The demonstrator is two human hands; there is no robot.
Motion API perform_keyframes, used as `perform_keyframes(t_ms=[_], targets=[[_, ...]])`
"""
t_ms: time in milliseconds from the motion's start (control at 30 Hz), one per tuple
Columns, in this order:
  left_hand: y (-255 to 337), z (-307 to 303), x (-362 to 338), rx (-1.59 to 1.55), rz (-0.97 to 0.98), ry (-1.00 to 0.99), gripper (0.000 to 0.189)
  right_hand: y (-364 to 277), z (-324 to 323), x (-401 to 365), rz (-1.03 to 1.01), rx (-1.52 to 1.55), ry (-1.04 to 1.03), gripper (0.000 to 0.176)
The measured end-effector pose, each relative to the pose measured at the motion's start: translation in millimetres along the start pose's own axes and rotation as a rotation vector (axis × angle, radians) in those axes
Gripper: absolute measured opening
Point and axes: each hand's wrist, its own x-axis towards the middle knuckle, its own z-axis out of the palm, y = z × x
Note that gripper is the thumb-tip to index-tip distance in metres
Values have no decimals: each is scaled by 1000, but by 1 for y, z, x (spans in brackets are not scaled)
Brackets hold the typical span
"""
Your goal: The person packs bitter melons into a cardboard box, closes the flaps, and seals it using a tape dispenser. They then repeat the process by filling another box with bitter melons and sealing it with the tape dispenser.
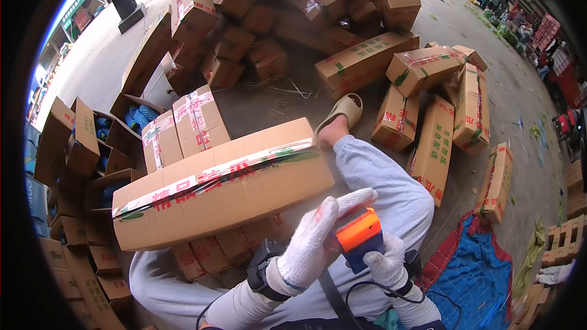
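My right hand (386,261), in a white knit glove, grips a tape dispenser (359,235) with an orange top and a dark blue body. Beside it is my left hand (315,238), also gloved, its fingers stretched out and one reaching over the dispenser's orange end. A long cardboard box (223,192) with red lettering lies tilted in front of me, just beyond my left hand. Tape runs along its seam, and a dark line shows there. Smaller boxes (208,253) sit under it, partly hidden.
Taped boxes (199,119) stand beyond the long box. Open cartons (82,137), some with blue contents, crowd the left. A large box pile (318,6) lies ahead, and more long boxes (434,146) are at the right. A blue sheet (474,275) spreads near my right side.
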Motion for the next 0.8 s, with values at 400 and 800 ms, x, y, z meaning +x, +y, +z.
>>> perform_keyframes(t_ms=[400, 800], targets=[[124, -30, 49, 1029, 438, 283, 37, 29, 16, -21, 217, -87, -149, 41], [159, -123, 110, 1844, 103, 359, 24, 133, 32, 131, 290, -649, -869, 64]])
